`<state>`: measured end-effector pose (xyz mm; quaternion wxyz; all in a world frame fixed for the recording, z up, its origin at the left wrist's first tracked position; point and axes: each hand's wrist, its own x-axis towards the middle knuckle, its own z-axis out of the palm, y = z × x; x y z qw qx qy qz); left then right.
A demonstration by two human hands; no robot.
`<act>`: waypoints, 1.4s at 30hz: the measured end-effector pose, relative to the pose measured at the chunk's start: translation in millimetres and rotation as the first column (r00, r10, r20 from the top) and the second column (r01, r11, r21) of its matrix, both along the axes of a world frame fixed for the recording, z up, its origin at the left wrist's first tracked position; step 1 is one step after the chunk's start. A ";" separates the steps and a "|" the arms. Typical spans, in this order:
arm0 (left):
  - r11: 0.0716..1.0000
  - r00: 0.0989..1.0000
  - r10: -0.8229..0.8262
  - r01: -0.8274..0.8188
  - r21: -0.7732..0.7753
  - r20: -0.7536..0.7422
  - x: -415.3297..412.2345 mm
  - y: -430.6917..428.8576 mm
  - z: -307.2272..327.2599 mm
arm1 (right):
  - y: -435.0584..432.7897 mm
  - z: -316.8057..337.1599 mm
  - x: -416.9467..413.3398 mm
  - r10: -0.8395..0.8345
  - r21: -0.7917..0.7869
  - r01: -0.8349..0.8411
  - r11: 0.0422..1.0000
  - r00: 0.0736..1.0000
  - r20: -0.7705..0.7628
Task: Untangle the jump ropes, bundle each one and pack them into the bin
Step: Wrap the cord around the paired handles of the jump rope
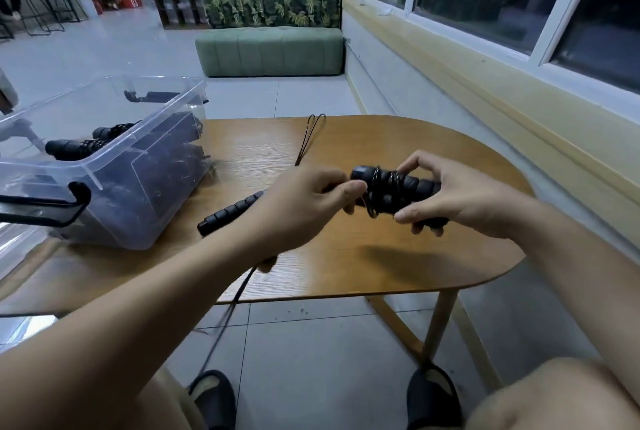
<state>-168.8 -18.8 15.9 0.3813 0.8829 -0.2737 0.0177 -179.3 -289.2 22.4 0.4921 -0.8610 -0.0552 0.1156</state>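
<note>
My right hand [446,197] grips a pair of black jump rope handles [391,187] held together above the wooden table [346,256], with thin black cord coiled round their middle. My left hand [304,208] pinches that cord just left of the handles. Another black ridged handle [228,213] lies on the table under my left wrist. Its cord [225,322] hangs off the table's near edge toward the floor. A loop of black rope [311,133] lies on the far part of the table. The clear plastic bin [114,166] stands at the left, holding bundled black ropes [76,147].
The bin's black clip handle [48,208] juts toward me at the near left. A green sofa [270,48] stands beyond the table, with a person seated behind it. A wall with windows runs along the right. My feet in black slippers [211,398] rest under the table.
</note>
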 end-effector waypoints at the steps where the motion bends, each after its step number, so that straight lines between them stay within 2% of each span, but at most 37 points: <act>1: 1.000 1.000 0.006 -0.005 -0.028 0.017 2.1 2.8 1.3 | 1.8 1.7 -3.4 0.070 -0.009 -0.071 0.997 0.996 -0.046; 7: 0.989 0.999 0.004 0.002 -0.150 0.043 5.2 10.1 3.3 | 16.3 16.0 -20.7 0.419 0.107 -0.406 0.908 0.883 -0.209; 10: 0.983 0.999 0.026 -0.018 -0.180 0.043 6.8 8.4 -1.5 | 20.8 22.5 -25.6 0.549 0.235 -0.506 0.830 0.814 -0.189; 14: 0.963 0.997 -0.035 0.014 -0.270 -0.075 5.1 3.9 -4.0 | 27.3 25.5 -27.0 0.614 0.418 -0.527 0.739 0.783 -0.099; 17: 0.922 0.967 0.036 -0.129 -0.365 -0.251 -0.4 -0.2 -6.4 | 29.8 24.9 -25.2 0.585 0.522 -0.489 0.699 0.811 -0.023; 20: 0.939 0.985 -0.016 -0.043 -0.342 -0.169 -4.0 0.6 -15.5 | 31.5 22.0 -23.2 0.456 0.574 -0.415 0.706 0.886 0.081; 23: 0.927 0.982 -0.051 -0.022 -0.376 -0.184 -4.0 -6.2 -15.8 | 30.2 20.3 -18.9 0.237 0.618 -0.275 0.736 0.961 0.145; 25: 0.968 0.990 -0.047 0.013 -0.251 -0.131 -4.6 -13.2 -17.1 | 27.4 18.1 -14.6 0.102 0.606 -0.183 0.774 0.981 0.165; 28: 0.999 0.990 -0.042 0.042 -0.001 -0.136 -8.1 -17.9 -21.1 | 22.6 9.6 -4.8 -0.068 0.531 -0.039 0.846 0.981 0.181; 30: 0.984 0.991 -0.061 0.080 0.162 -0.118 -9.7 -19.3 -24.1 | 18.1 3.1 1.5 -0.153 0.428 0.044 0.903 0.963 0.222; 32: 0.969 0.994 -0.078 0.093 0.227 -0.074 -10.4 -19.5 -23.9 | 11.5 -1.4 5.5 -0.179 0.264 0.106 0.959 0.947 0.268; 34: 0.974 0.996 -0.087 0.090 0.209 -0.022 -9.6 -17.3 -19.8 | 6.5 -3.8 6.3 -0.142 0.144 0.108 0.984 0.958 0.250; 37: 0.991 0.995 -0.081 0.074 0.110 0.058 -5.5 -10.5 -12.3 | 6.8 -4.4 1.8 0.004 -0.020 -0.001 1.000 0.983 0.181; 39: 0.999 0.994 -0.051 0.049 0.020 0.101 0.2 -4.3 -7.5 | 10.7 -3.4 -2.2 0.106 -0.047 -0.102 0.994 0.989 0.103; 42: 0.995 0.994 -0.030 0.040 -0.093 0.105 7.5 3.9 -4.8 | 18.3 2.4 -9.4 0.259 0.002 -0.259 0.966 0.966 -0.011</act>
